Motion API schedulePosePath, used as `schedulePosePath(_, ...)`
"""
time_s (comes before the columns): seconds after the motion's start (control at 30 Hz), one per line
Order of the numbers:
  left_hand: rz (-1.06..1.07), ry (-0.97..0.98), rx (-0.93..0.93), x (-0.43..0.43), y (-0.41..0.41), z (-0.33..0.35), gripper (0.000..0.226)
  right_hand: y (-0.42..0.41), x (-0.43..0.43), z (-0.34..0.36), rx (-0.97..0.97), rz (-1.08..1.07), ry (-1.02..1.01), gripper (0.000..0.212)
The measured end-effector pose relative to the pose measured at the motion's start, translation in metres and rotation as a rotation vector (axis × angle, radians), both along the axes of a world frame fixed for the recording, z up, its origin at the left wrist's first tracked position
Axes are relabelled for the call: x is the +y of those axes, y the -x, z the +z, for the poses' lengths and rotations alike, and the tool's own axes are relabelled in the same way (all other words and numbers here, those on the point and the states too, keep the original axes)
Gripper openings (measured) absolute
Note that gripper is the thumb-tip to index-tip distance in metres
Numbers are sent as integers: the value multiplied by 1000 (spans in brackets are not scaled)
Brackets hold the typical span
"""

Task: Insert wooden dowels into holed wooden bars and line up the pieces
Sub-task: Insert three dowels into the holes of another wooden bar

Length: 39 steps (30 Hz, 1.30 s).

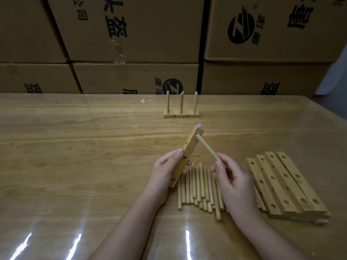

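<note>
Left hand (167, 172) grips a tilted bar (187, 149); right hand (235, 182) pinches 1 dowel (207, 148), its tip at the bar's upper hole. Loose dowels (199, 186) lie beneath both hands, with stacked bars (285, 184) just right of them. Farther off stands a dowelled bar (181, 115).

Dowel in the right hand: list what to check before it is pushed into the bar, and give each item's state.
1. Left hand grips the bar round its near half: ok.
2. Right hand pinches the dowel at its near end: ok.
3. Dowel tip meets the hole nearest the bar's far end: ok.
4. Dowel square to the bar's face: cannot tell from this angle.
5. Depth of the tip in the hole: cannot tell.
6. Spare dowels lie on the table below the hands: ok.
</note>
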<state>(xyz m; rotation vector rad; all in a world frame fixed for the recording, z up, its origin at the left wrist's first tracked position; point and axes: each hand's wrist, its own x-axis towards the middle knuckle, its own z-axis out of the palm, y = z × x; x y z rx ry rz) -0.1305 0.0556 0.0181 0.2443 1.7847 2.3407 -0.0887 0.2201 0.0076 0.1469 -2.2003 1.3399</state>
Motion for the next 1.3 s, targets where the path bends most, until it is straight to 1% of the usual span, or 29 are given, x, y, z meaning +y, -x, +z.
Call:
schedulePosePath(0.1, 1, 2, 14, 0, -1, 0, 24, 0, 0, -1, -44, -2, -32, 31)
schedulePosePath(0.2, 3, 12, 15, 2, -1, 0, 25, 0, 1, 0, -46, -20, -57, 31)
schedulePosePath(0.27, 8, 28, 20, 2, -2, 0, 28, 0, 1, 2, -40, -35, -105, 34)
schedulePosePath(0.33, 12, 47, 32, 3, -2, 0, 31, 0, 1, 4, 9, -117, -197, 36)
schedulePosePath(0.37, 12, 56, 38, 4, -3, 0, 32, 0, 2, 6, 32, -156, -208, 34)
schedulePosePath(0.4, 10, 65, 43, 4, -3, 0, 32, -1, 2, 8, 35, -165, -177, 33)
schedulePosePath(0.47, 7, 79, 49, 6, -3, 0, 32, -3, 2, 14, 40, -108, -51, 28)
schedulePosePath(0.53, 13, 76, 48, 6, -3, -1, 34, -4, 3, 17, 84, -54, 32, 12)
schedulePosePath(0.57, 16, 72, 46, 6, -3, -1, 33, -5, 3, 18, 104, -41, 51, 10)
schedulePosePath(0.63, 13, 82, 48, 6, -3, -1, 32, -5, 3, 18, 90, -15, 86, 15)
schedulePosePath(0.7, 6, 92, 52, 7, -3, -1, 32, -7, 4, 17, 73, 49, 128, 13)
schedulePosePath(0.8, 2, 80, 56, 9, -4, 1, 33, -9, 3, 17, 72, 128, 217, 22)
schedulePosePath(0.93, -7, 111, 75, 10, -5, 1, 37, -8, 0, 18, 62, 147, 308, 22)
schedulePosePath(1.13, -8, 104, 79, 10, -5, 2, 37, -7, 1, 17, 58, 164, 320, 17)
schedulePosePath(1.3, -3, 123, 84, 11, -7, 2, 25, -6, 2, 15, 59, 155, 302, 17)
